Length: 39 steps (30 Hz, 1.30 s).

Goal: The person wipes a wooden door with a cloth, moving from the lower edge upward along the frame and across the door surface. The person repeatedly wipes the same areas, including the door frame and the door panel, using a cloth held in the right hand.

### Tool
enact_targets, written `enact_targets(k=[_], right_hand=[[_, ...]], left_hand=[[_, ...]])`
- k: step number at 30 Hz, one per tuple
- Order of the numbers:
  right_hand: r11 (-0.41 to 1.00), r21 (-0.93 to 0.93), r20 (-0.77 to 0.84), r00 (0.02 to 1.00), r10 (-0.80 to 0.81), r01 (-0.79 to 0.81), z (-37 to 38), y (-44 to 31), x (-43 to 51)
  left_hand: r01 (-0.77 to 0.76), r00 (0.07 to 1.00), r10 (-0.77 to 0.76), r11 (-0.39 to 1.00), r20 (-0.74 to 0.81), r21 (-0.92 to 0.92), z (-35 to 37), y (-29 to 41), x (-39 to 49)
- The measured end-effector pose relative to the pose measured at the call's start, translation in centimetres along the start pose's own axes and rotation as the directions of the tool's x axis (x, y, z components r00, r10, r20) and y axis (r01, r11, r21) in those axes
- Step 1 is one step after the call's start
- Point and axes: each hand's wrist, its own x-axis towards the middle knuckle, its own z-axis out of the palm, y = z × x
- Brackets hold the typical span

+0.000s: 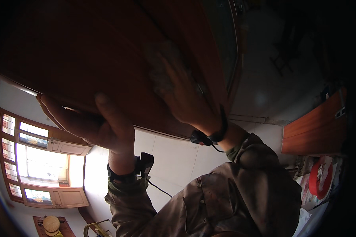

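Note:
A dark reddish-brown wooden door panel (77,59), probably of a cabinet, fills the upper part of the view. My left hand (106,127) holds its lower edge, thumb on the near face and fingers around behind. Flat against the same face, my right hand (184,100) presses a greyish cloth (163,68). Shadow blurs the cloth's outline, and part of it is hidden under my fingers. To the right of that hand, a dark seam and a small shiny piece (200,88) show on the wood.
A glazed panel (225,44) stands beyond the wood. At left is a window (44,160) with open shutters. Another wooden panel (314,124) stands at right, above a red basin (321,177) and plastic bags. Pale floor tiles (166,151) lie below; a small stool (280,62) is dim at upper right.

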Motion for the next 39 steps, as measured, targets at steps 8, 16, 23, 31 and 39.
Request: enact_targets(k=[8,16,23,31,39], right_hand=[[1.000,-0.002,-0.086,0.996,-0.016,0.016,1.0,0.9,-0.5],[0.654,0.505,0.119,0.795,0.594,-0.564,4.2,7.8,-11.2],[0.865,0.466,-0.181,0.936,0.302,-0.188,5.6,7.8,-14.6],[0.995,0.101,-0.032,0.999,0.014,-0.011,4.7,4.5,-15.4],[0.690,-0.003,0.375,0.638,0.672,-0.724,7.8,11.4,-29.7]], left_hand=[[-0.056,0.998,0.056,0.998,-0.006,0.026,0.1,0.1,0.3],[-0.106,0.994,0.105,0.993,0.013,0.054,-0.3,0.1,0.4],[-0.113,0.993,0.113,0.994,-0.028,0.011,0.3,-0.4,0.0],[-0.157,0.987,0.159,0.986,-0.032,0.062,0.2,-0.5,-0.2],[-0.079,0.997,0.075,0.987,-0.031,-0.137,-0.1,-0.7,-0.3]])
